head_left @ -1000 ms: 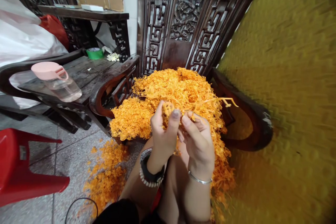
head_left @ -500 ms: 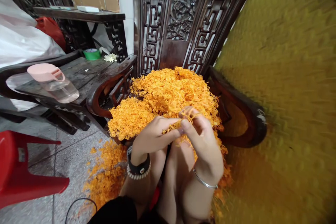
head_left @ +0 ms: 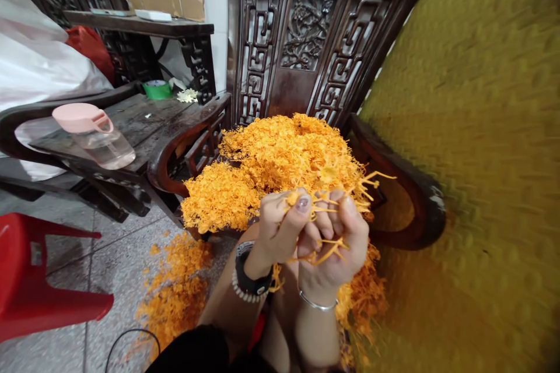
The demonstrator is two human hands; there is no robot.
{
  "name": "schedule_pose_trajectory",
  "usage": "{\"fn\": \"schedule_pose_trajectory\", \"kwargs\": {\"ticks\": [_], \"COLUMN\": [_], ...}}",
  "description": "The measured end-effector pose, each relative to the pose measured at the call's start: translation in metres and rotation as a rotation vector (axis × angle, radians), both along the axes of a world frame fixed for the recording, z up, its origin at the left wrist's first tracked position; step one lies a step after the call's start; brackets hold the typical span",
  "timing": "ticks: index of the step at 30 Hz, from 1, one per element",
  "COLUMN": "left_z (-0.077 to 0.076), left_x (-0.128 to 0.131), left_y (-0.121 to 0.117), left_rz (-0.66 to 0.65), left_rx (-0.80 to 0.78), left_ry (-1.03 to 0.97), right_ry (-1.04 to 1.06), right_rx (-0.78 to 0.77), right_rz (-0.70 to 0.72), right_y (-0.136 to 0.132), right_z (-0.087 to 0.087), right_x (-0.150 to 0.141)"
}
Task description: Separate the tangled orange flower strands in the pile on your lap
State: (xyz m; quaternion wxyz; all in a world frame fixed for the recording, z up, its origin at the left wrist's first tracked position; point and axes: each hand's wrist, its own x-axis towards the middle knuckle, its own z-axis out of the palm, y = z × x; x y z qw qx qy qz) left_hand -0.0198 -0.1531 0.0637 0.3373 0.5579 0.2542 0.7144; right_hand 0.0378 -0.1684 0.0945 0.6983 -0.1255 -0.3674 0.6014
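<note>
A stringy, branching orange plastic-looking flower piece stretches between my two hands above my lap. My left hand pinches one end of it, thumb pressed over the bent fingers. My right hand has its palm turned up and its fingers curled round the other part, with thin orange strands poking out past the thumb and across the palm. Just beyond my hands rises a big heap of similar orange pieces on the dark carved wooden chair.
Loose orange pieces lie on the floor at left. A red stool stands there too. On a wooden seat are a pink-lidded bottle and green tape. A yellow-brown textured surface borders the right side.
My hands have drawn slightly apart and the right palm has turned upward. More orange strands now show between and beyond the fingers.
</note>
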Motion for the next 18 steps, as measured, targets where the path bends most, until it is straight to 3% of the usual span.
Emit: {"fn": "schedule_pose_trajectory", "kwargs": {"ticks": [10, 14, 16, 18], "left_z": [-0.003, -0.004, -0.004, -0.004], "left_x": [-0.009, -0.012, -0.014, -0.018], "left_y": [0.014, 0.017, 0.017, 0.017], "left_rz": [-0.237, -0.375, -0.374, -0.293], "left_rx": [-0.258, -0.271, -0.232, -0.213], "left_ry": [-0.243, -0.346, -0.362, -0.314], "right_ry": [0.074, 0.064, 0.040, -0.001], "right_rx": [0.072, 0.100, 0.088, 0.075], "right_rz": [-0.014, 0.011, -0.001, 0.012], "right_y": [0.010, 0.002, -0.006, -0.012], "right_z": [-0.002, -0.003, -0.004, -0.005], "right_x": [-0.011, -0.017, -0.022, -0.024]}}
